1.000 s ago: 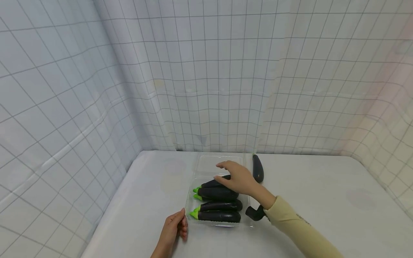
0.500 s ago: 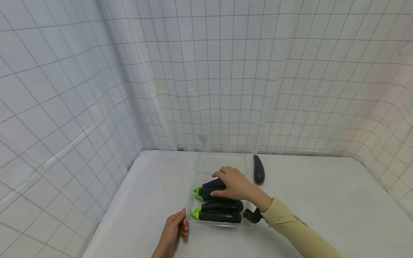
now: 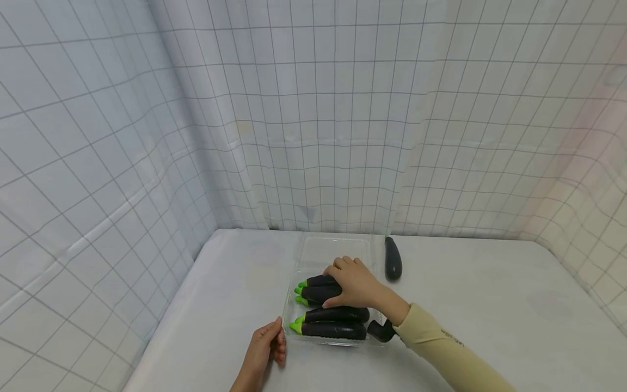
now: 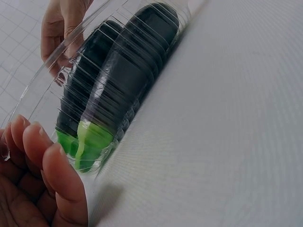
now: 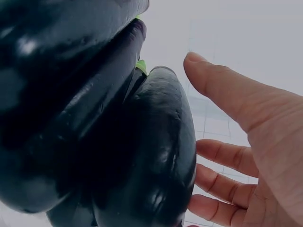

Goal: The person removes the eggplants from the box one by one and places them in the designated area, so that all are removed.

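Several dark eggplants with green stems lie in a clear plastic box (image 3: 325, 342); two of these eggplants (image 3: 334, 329) are at its front. My left hand (image 3: 266, 343) pinches the box's near left corner, seen close in the left wrist view. Over the rear eggplants (image 3: 320, 294) arches my right hand (image 3: 357, 286), hiding their thick ends. In the right wrist view its fingers (image 5: 225, 184) reach the side of one eggplant (image 5: 156, 146), while the thumb stands apart from it.
Behind the box its clear lid (image 3: 335, 250) is folded back. Another eggplant (image 3: 393, 258) lies on the white table right of the lid. A black curved piece (image 3: 381, 331) shows beneath the right wrist. Gridded white curtains (image 3: 333, 136) enclose the table.
My right hand has come down and nearer to me, from above the rear eggplants onto them. My left hand stays at the box corner.
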A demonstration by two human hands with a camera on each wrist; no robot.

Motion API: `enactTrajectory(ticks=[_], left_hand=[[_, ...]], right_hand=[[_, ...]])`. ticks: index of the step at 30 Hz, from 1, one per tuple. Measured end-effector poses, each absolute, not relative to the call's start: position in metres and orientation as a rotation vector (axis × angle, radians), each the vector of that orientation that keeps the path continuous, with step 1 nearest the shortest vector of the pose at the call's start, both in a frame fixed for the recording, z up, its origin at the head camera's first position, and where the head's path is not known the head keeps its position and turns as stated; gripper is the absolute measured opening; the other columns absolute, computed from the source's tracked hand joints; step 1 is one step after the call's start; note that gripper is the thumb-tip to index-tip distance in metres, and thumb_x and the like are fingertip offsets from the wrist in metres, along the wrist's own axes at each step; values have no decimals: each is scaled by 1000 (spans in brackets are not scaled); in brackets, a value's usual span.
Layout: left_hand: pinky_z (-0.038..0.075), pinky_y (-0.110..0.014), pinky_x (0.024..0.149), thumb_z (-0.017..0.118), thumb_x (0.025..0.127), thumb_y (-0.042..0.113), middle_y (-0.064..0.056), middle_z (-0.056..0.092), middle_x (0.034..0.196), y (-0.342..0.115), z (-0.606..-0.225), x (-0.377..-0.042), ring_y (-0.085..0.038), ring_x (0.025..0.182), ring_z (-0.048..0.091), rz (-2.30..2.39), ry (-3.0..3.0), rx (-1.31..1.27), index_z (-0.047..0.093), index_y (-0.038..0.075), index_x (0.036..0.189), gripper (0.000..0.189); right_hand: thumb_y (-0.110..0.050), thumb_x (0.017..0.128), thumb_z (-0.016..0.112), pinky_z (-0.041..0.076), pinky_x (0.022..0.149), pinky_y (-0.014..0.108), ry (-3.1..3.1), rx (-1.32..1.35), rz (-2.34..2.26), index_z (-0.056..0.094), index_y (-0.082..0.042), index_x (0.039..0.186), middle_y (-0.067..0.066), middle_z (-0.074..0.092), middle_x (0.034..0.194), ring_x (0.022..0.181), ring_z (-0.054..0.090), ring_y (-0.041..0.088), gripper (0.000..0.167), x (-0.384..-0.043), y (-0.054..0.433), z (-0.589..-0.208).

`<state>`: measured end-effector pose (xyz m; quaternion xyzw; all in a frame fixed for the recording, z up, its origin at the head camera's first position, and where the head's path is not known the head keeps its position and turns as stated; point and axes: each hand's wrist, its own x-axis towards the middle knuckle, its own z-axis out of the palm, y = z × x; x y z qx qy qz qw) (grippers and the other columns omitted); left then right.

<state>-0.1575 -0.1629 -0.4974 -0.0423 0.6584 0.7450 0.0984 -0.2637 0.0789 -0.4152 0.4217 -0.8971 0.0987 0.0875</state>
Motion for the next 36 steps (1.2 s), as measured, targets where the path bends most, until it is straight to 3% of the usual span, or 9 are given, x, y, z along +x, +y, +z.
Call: enactTrajectory(ticks=[36], left_hand=[[46,-22,45,40,103,33,1,48,58,-163,-500,-159,-8,45,48,2189,1983,-75,44,10,67,43]], right_hand=[[-66,68,72,36,76,37,-2657,1217,129,61,-18,114,-1,55,103,90,49,18,67,-264,74,-423]])
